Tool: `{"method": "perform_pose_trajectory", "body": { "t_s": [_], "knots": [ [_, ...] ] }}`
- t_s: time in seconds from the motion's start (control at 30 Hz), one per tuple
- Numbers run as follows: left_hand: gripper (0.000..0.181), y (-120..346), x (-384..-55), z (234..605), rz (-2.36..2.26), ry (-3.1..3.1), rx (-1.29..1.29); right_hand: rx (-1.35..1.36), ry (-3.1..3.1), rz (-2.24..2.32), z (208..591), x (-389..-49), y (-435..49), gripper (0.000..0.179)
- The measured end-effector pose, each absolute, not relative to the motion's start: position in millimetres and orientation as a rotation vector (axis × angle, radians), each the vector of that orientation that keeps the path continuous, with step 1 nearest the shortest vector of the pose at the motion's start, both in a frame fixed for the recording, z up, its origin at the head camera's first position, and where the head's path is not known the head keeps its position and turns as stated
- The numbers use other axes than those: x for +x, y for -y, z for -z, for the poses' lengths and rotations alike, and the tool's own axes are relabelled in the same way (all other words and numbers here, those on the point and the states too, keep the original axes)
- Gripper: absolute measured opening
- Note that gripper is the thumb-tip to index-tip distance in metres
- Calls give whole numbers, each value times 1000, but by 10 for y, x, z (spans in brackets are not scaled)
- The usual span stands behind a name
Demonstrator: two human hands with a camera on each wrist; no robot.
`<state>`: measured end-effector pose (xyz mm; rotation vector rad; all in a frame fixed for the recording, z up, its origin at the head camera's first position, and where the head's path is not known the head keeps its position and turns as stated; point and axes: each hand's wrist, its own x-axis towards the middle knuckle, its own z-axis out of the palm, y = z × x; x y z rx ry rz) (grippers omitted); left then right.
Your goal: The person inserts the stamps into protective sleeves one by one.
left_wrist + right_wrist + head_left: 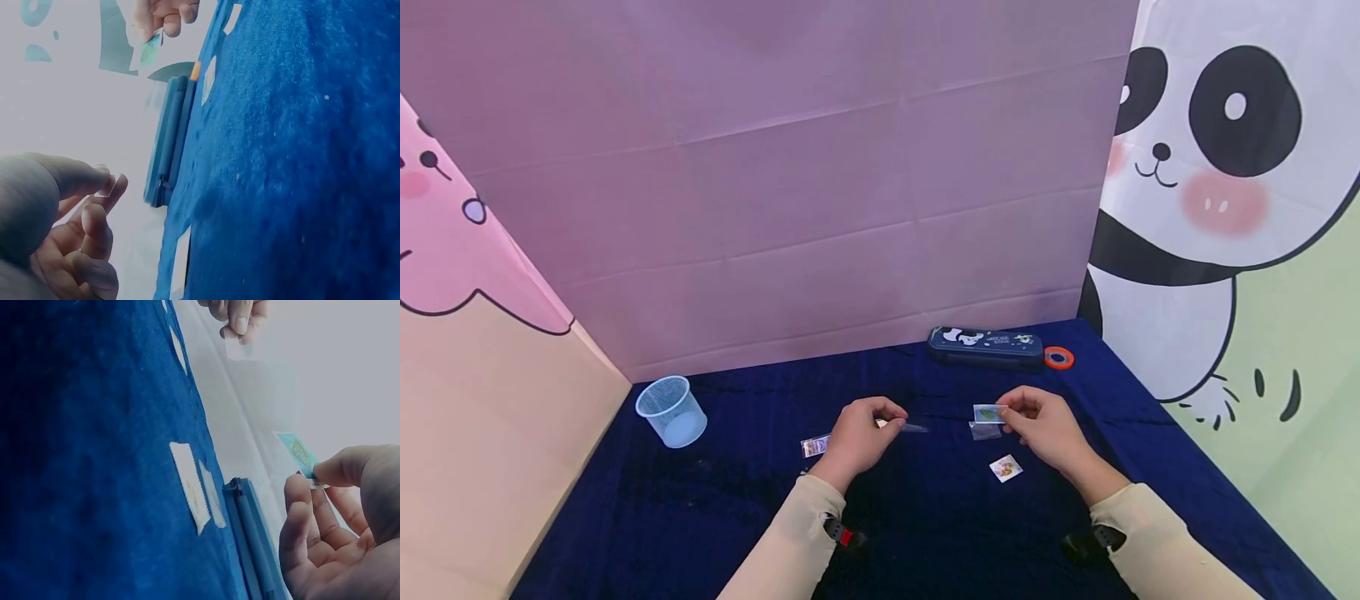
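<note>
My right hand [1043,425] pinches a small blue-green postage stamp [987,414] between thumb and fingers, held up over the cloth. My left hand [859,433] pinches a small clear plastic sleeve [914,428] by its edge; in the right wrist view the sleeve [242,350] looks thin and see-through. A gap separates the two hands. Below the right hand lies another clear sleeve [985,432], and nearer to me a white-edged stamp [1006,468] with a serrated border. Beside the left hand, a purplish stamp [815,447] is partly hidden by that hand.
A dark blue cloth [737,517] covers the table. At the back stands a navy pencil case [985,348] with a panda print, next to an orange tape roll [1059,358]. A light blue mesh bin [672,411] is at the left. Fabric walls enclose the back and sides.
</note>
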<state>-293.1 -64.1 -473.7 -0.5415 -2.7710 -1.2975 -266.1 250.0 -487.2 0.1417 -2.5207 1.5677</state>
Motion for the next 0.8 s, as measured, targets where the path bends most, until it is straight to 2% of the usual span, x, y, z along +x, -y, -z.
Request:
{"method": "perform_pose_trajectory", "body": {
  "t_s": [0.23, 0.47, 0.8],
  "knots": [
    [14, 780, -2878, 4651, 1338, 2724, -498, 221, 2529, -1532, 4770, -2649, -2412, 7],
    [9, 883, -2817, 4481, 1365, 2684, -451, 321, 2529, -1515, 4608, -2643, -2278, 6],
    [10, 1024, -2701, 4266, 1330, 2612, -511, 364, 2501, -1529, 4421, -2650, -2134, 7]
  ]
}}
